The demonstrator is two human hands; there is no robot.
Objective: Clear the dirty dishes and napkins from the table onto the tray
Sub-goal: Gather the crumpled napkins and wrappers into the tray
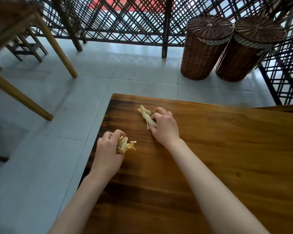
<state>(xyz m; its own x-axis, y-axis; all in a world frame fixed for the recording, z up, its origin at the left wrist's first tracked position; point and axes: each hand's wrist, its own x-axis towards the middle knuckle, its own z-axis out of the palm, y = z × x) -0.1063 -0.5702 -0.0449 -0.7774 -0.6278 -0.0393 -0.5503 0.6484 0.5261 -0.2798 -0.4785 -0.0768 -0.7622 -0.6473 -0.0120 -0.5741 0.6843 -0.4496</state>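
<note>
A brown wooden table [218,149] fills the lower right of the head view. My left hand [108,147] hovers at the table's left edge, closed around a crumpled, stained napkin [124,145]. Further in, near the far left corner, my right hand [164,124] presses down on a second crumpled napkin [145,114] lying on the wood, fingers curled over its right end. No tray or dishes are in view.
Two lidded wicker baskets [205,48] [247,49] stand on the tiled floor beyond the table. A dark lattice screen [134,19] runs along the back. Another table's wooden legs [57,48] and a stool [27,46] stand at the left.
</note>
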